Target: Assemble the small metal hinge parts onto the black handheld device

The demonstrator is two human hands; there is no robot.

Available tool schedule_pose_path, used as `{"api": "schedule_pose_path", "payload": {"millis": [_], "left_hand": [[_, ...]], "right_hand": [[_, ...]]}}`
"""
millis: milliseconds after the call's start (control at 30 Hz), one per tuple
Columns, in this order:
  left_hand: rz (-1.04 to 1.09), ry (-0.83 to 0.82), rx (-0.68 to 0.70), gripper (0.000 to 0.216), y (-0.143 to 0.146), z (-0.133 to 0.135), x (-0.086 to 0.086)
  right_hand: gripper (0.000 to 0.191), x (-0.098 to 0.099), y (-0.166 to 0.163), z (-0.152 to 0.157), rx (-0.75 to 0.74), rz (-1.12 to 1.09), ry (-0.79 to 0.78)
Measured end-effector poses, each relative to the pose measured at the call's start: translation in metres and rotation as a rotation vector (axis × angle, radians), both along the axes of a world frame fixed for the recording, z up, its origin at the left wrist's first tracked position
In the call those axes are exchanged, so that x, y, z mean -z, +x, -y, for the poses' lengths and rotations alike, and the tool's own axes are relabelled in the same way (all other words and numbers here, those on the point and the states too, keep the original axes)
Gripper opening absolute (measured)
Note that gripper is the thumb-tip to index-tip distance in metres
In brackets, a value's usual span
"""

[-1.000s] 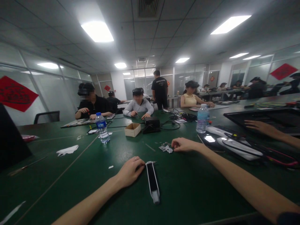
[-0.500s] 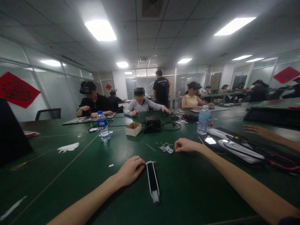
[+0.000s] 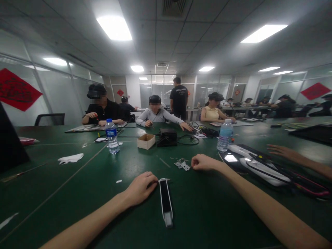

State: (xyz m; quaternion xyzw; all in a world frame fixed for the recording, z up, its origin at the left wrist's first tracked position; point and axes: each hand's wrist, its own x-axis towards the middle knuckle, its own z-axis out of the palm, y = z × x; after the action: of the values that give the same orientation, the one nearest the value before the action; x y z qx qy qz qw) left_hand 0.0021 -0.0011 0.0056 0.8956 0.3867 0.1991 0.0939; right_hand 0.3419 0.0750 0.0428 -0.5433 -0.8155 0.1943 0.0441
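Observation:
My left hand (image 3: pixel 141 187) rests on the green table (image 3: pixel 77 193), fingers curled against the far end of a long black strip with a white rim (image 3: pixel 165 200), which lies flat and points toward me. My right hand (image 3: pixel 204 162) is stretched out further away, closed in a loose fist beside a small heap of silvery metal parts (image 3: pixel 182 164). What its fingers pinch, if anything, is hidden.
A cardboard box (image 3: pixel 146 141), a black device with cables (image 3: pixel 167 137) and two water bottles (image 3: pixel 112 136) (image 3: pixel 224 135) stand beyond. White devices on a dark tray (image 3: pixel 255 165) lie at right, near another person's hand (image 3: pixel 281 150). Other people sit across the table.
Both my hands stay where they were. The view has tipped slightly upward. The person's hand at right has drifted a little, and the seated person in grey has reached an arm out.

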Motion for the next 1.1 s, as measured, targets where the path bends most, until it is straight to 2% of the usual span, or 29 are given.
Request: {"api": "schedule_pose_path", "payload": {"millis": [400,567,900,1100], "left_hand": [[-0.021,-0.02,-0.015,0.019,0.001,0.004,-0.007],[-0.018,-0.041,-0.012,0.019,0.002,0.006,-0.01],[-0.006,-0.038,-0.007,0.018,-0.002,0.001,-0.001],[-0.024,-0.049,-0.015,0.016,0.002,0.006,-0.008]], "right_hand": [[0.013,0.004,-0.003,-0.001,0.009,0.077,0.082],[0.013,0.006,-0.002,-0.002,0.008,0.066,0.062],[0.013,0.003,0.002,-0.001,-0.011,0.055,0.053],[0.018,-0.003,0.004,0.001,-0.061,0.008,0.145]]}}
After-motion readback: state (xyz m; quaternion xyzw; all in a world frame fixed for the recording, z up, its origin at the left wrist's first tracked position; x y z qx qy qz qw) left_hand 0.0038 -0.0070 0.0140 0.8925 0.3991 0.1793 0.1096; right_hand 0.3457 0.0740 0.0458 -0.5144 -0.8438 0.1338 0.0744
